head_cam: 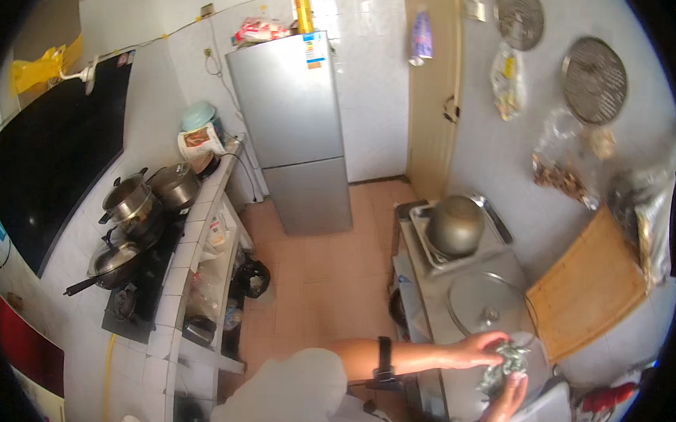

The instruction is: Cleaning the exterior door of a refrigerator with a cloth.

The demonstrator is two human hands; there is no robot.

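Observation:
Both hands are at the right-hand counter point(423, 336), closed around a crumpled green-and-white bundle point(502, 366). Whether it is a cloth or leafy greens I cannot tell. My left hand point(478, 351) grips its upper side, with a dark watch band point(385, 357) on that forearm. From below, my right hand point(509, 395) holds the other side, fingers pressed against the bundle. Just beyond my hands a round glass lid point(471, 304) with a knob lies on the counter. A pale sink basin point(539, 419) is beside my right forearm.
A metal pot point(456, 226) sits in a tray point(436, 259) farther along the counter. A wooden board point(592, 287) leans on the wall. Opposite, a lidded pan point(114, 265) and stacked pots point(126, 200) stand by the stove point(156, 293). A silver refrigerator point(297, 117) stands at the far end.

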